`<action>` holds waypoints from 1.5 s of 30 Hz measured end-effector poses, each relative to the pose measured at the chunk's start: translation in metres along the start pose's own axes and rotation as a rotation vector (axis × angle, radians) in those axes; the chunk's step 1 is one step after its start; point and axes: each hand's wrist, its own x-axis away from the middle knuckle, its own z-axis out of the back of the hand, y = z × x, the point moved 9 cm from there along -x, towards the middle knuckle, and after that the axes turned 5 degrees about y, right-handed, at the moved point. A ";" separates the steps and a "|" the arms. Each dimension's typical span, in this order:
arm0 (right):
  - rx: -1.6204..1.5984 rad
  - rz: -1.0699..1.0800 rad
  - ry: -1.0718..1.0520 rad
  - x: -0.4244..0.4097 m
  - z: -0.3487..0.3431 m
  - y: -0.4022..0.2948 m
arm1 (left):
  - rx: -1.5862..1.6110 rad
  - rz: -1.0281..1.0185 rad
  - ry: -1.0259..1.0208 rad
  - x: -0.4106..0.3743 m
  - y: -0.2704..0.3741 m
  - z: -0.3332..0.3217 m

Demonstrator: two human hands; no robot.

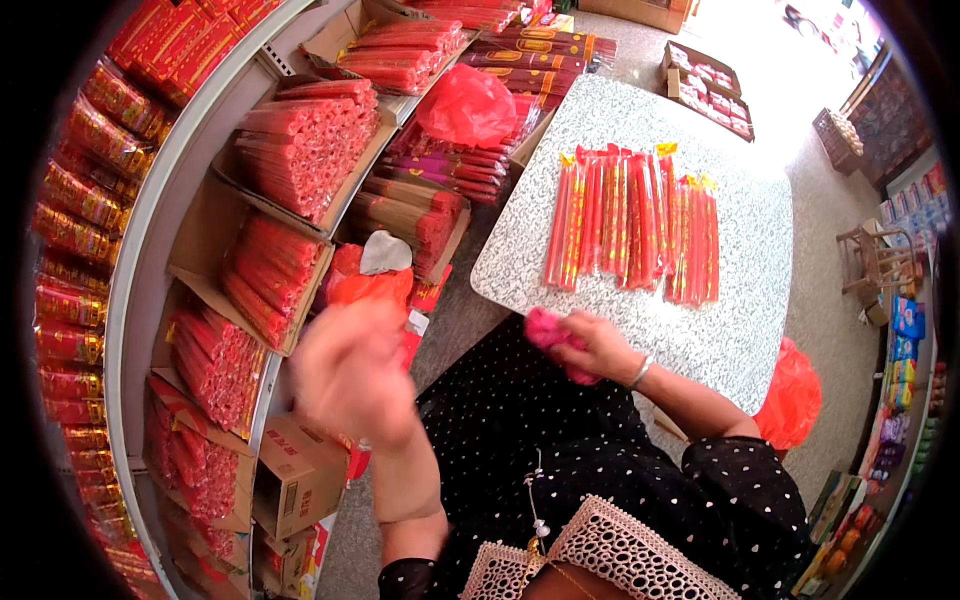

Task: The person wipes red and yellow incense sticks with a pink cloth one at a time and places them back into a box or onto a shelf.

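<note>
My right hand [606, 349] is closed around a crumpled pink cloth [551, 330] at the near edge of a speckled grey-white table [742, 202]. Raised in front of the shelving on the left, my left hand [352, 367] is blurred by motion. Its fingers cannot be made out, and no object shows in it. On the table lie several long, slim red packets [626, 217] in clear film with yellow print, side by side in a row. Whether they hold incense sticks or candles is not clear.
Shelving at left holds cardboard boxes of red-wrapped bundles [307, 142]. Below it stands a closed carton [296, 472]. A red plastic bag [469, 105] rests on packets beyond the table; another [791, 394] hangs by its right side. Farther right is a wooden chair [870, 259].
</note>
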 end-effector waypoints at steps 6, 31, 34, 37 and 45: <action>0.191 -0.059 0.336 0.040 0.057 0.073 | -0.120 0.755 -0.674 0.160 -0.132 -0.158; 0.134 -0.087 0.524 0.056 0.055 0.083 | 0.647 1.665 -0.549 0.242 -0.144 -0.133; 0.146 -0.168 0.458 0.051 0.051 0.083 | 0.728 1.709 -0.423 0.235 -0.120 -0.059; -0.206 -0.407 0.427 0.033 0.050 0.088 | 0.720 1.720 -0.264 0.240 -0.101 -0.004; -0.307 0.106 0.330 -0.111 0.018 -0.073 | 0.540 1.422 -0.077 0.228 -0.069 0.047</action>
